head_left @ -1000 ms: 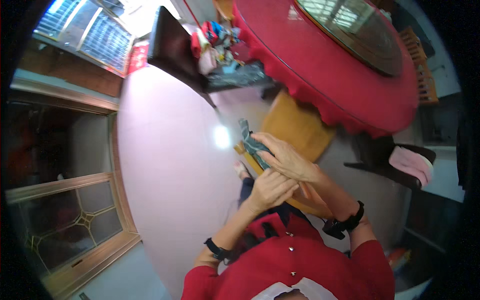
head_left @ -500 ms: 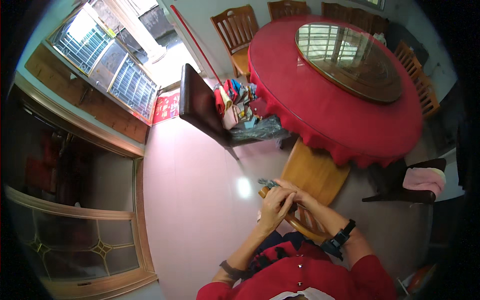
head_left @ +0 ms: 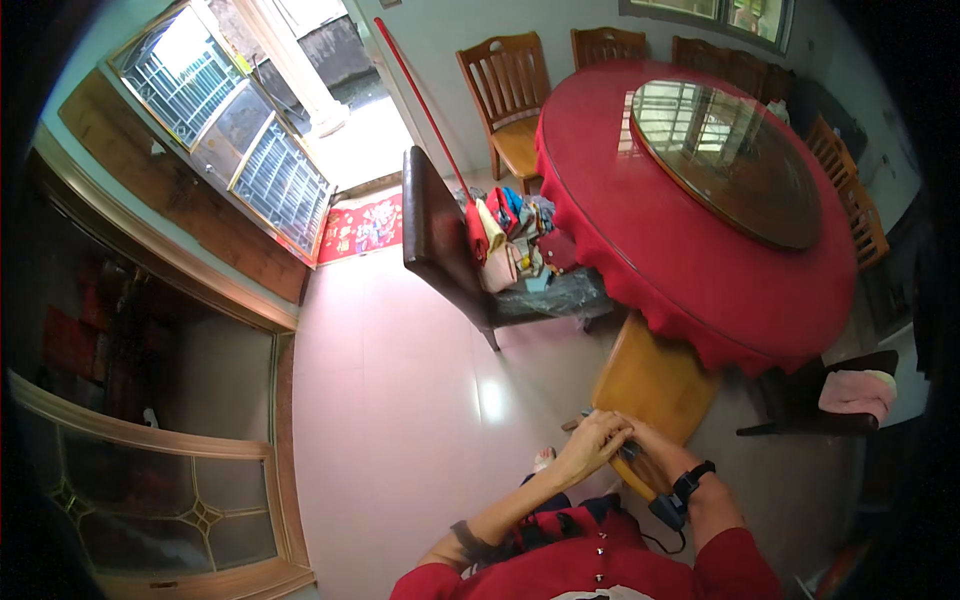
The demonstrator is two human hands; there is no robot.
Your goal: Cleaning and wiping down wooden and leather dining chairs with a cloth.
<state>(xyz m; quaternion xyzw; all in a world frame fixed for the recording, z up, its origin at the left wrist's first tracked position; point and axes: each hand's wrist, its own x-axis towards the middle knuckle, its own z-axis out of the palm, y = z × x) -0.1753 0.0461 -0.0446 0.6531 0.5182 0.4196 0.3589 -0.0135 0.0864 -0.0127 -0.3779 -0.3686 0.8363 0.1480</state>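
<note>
My left hand [head_left: 592,446] and my right hand [head_left: 640,440] are pressed together low in the view, just over the near edge of a wooden stool seat [head_left: 655,385]. Between them sits a small dark object [head_left: 628,452], mostly covered by the fingers; I cannot tell what it is. My left fingers curl over its top, and my right hand closes in from the other side. A dark watch [head_left: 685,488] is on my right wrist, a dark band on my left. Red sleeves show at the lower edge.
A round table with a red cloth [head_left: 690,250] and a glass turntable [head_left: 725,150] fills the upper right, with wooden chairs [head_left: 505,95] behind it. A dark chair [head_left: 440,240] piled with bags stands left of it. A pink cloth [head_left: 855,392] lies at right. Pale tiled floor [head_left: 400,400] spreads left.
The view has tilted up and pulled back, so the table and the doorway show more fully. My hands have stayed together on the small object and now sit lower and smaller in the picture.
</note>
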